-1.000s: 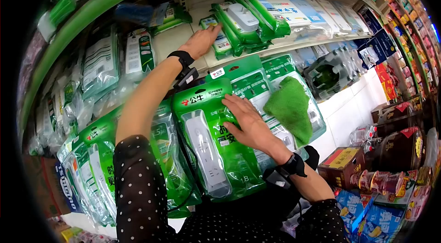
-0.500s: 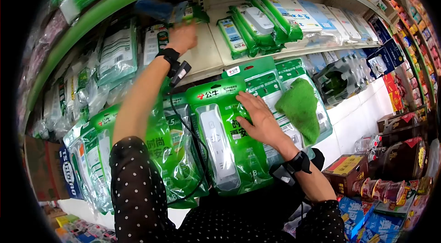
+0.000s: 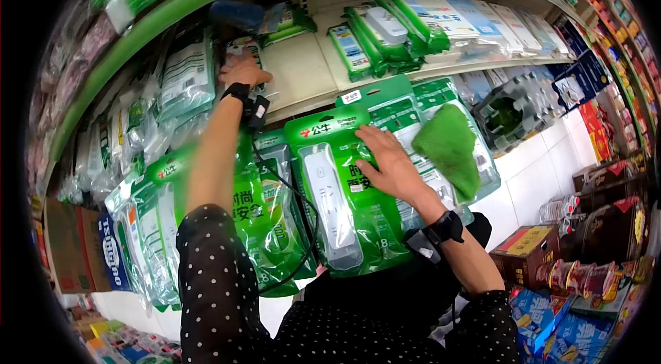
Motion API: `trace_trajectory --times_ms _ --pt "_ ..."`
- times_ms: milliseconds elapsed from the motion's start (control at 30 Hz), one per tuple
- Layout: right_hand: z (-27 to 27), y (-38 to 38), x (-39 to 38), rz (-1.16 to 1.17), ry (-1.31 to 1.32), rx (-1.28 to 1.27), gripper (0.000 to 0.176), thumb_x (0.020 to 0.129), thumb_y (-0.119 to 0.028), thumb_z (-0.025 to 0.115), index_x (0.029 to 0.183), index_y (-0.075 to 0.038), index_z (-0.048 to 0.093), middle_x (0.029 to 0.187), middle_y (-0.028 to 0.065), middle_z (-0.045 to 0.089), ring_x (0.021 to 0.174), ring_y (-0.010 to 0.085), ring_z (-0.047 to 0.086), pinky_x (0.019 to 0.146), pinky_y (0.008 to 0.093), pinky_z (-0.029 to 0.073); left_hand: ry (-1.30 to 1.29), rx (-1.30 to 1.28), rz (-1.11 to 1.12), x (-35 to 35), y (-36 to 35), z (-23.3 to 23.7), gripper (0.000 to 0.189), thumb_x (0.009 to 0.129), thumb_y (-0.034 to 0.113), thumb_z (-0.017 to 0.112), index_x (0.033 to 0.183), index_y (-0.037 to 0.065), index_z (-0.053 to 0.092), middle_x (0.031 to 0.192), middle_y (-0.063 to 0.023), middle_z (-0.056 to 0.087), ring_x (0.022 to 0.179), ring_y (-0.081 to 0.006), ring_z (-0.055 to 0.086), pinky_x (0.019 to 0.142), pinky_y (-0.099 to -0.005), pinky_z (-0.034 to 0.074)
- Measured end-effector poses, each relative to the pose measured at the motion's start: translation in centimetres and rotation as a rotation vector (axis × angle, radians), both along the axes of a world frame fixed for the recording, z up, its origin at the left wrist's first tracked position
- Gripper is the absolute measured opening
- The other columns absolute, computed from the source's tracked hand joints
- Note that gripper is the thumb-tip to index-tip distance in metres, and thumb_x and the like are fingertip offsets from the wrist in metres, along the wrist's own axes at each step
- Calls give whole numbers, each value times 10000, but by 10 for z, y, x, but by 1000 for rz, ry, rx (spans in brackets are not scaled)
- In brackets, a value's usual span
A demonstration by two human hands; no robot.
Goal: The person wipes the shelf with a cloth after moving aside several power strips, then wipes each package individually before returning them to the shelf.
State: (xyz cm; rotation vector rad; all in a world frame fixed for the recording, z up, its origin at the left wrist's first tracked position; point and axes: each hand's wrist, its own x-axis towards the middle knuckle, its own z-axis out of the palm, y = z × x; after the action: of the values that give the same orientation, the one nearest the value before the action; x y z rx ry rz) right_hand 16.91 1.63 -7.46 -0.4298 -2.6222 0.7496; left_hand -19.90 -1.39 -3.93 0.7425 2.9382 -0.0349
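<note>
My right hand (image 3: 391, 166) lies with fingers stretched out on the front of a green power strip package (image 3: 330, 209), whose clear window shows a white power strip. To its right, a green cloth (image 3: 451, 151) rests on other green packages (image 3: 430, 99). Over on the shelf, my left hand (image 3: 242, 69) touches a small plastic-wrapped package (image 3: 248, 47), its thumb apart and its fingers over the package, partly hidden. Just above lie a small green package (image 3: 288, 28) and a blurred dark blue item (image 3: 237, 14). More power strip packages (image 3: 248, 206) hang under my left arm.
Wrapped green packages (image 3: 385, 30) and white-and-blue boxes (image 3: 461, 23) stand on the shelf (image 3: 296, 68). Bagged goods (image 3: 186, 75) crowd the left side. Below right are bottles (image 3: 506, 113), a brown box (image 3: 527, 250) and blue packs (image 3: 537, 312). A Tsingtao carton (image 3: 110, 250) stands at lower left.
My left hand has moved left and down the shelf, from beside the small green package to the plastic-wrapped one. My right hand stays on the power strip package.
</note>
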Motion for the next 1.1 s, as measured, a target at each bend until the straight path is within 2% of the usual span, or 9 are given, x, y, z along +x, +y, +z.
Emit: trace_trajectory --times_ms 100,200,300,400,500,600,800,933,1100 --pt "-2 -1 1 -15 -2 -4 506 863 -193 587 1299 9 429 1367 223 422 1289 367 372 1115 449 242 -51 61 0 -8 0 5 1050 611 437 713 1485 206 178 1507 -195 198 1303 -492 285 992 -602 308" --pt "0 -1 1 -16 -8 -5 507 866 -200 585 1301 8 427 1370 222 421 1289 364 375 1121 443 234 -150 138 14 0 -9 26 1025 579 454 710 1463 197 260 1472 -209 282 1290 -484 324 1006 -576 317" --pt "-1 -1 0 -14 -10 1 508 865 -201 589 1302 4 428 1369 221 423 1286 365 379 1122 441 234 -77 215 -62 -28 -8 7 1118 514 566 748 1412 35 346 1417 -241 379 1312 -367 372 1046 -477 327" --pt "-2 0 0 -16 -11 10 509 864 -205 593 1301 1 429 1365 221 426 1284 366 382 1121 439 235 -199 299 -186 -33 -15 15 1105 537 524 756 1397 -30 337 1423 -235 374 1296 -355 397 1041 -404 349" --pt "-4 1 0 -12 -7 14 511 863 -209 595 1300 -1 430 1362 221 430 1284 365 383 1120 439 237 -224 370 -162 -53 -9 3 1066 559 457 762 1399 -37 332 1410 -221 395 1282 -319 415 1026 -366 366" --pt "-5 0 0 -13 -5 19 511 863 -212 594 1300 -2 430 1360 221 432 1284 365 384 1118 439 240 -335 564 -243 -45 -18 12 976 545 447 727 1355 -7 426 1331 -216 492 1232 -315 479 986 -356 407" --pt "-5 1 1 -12 4 35 510 864 -212 591 1297 4 430 1358 222 435 1283 366 384 1115 443 246 -251 334 -343 9 -31 54 925 573 372 730 1338 -52 429 1321 -227 496 1220 -305 492 993 -324 403" --pt "-8 1 1 -14 28 27 507 862 -208 593 1292 9 432 1355 222 437 1279 369 387 1111 450 250 -345 400 -399 21 -42 57 910 566 335 731 1341 -39 435 1308 -227 507 1197 -314 506 990 -321 403" --pt "-10 1 2 -8 66 38 510 854 -199 602 1288 11 436 1338 226 453 1264 372 403 1091 449 281 -657 645 -354 73 -77 91 837 589 282 731 1321 -27 467 1199 -162 569 1070 -237 545 901 -295 423"
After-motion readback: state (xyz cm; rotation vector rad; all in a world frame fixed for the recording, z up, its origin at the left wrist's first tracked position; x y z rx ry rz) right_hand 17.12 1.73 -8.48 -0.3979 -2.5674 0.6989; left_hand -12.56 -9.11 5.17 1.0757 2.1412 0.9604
